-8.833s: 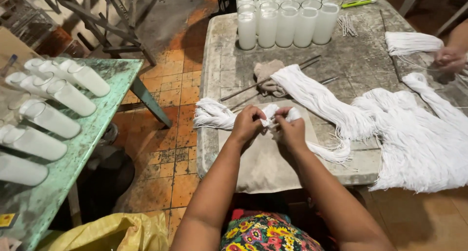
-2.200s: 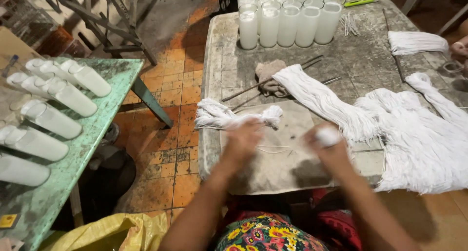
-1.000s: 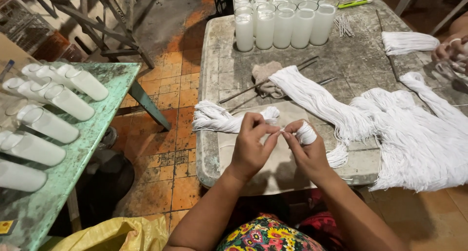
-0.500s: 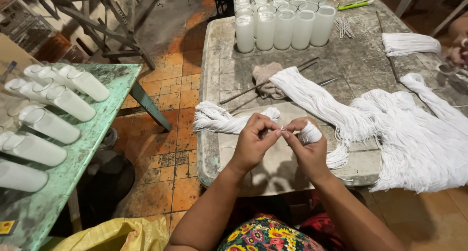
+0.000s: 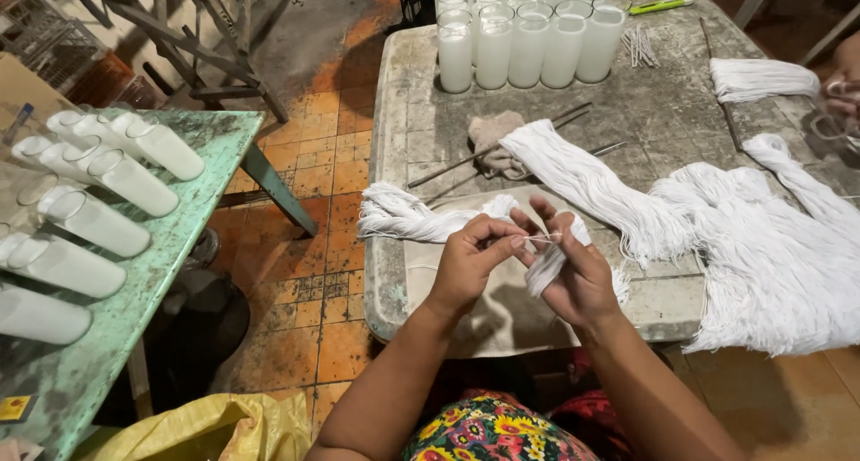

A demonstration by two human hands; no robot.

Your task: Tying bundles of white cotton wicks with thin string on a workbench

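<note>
My right hand (image 5: 578, 277) grips a small bundle of white string (image 5: 548, 262) that hangs across its palm, fingers partly spread. My left hand (image 5: 472, 259) pinches a single thin white strand (image 5: 536, 239) drawn from that bundle. Both hands hover over a beige cloth (image 5: 488, 313) at the near edge of a worn grey table (image 5: 663, 103). Just beyond my left hand lies a tied bundle of white strings (image 5: 403, 215).
Large heaps of white string (image 5: 770, 246) cover the table's right. Glass candles filled with white wax (image 5: 528, 40) stand at the back; thin metal rods (image 5: 488, 161) lie mid-table. More candles (image 5: 98, 210) lie on a green table at left. Another person's hand (image 5: 842, 89) works at far right.
My right hand has turned palm-up and opened its fingers, so the string bundle now hangs loose across it. My left hand still pinches the strand and has moved slightly right.
</note>
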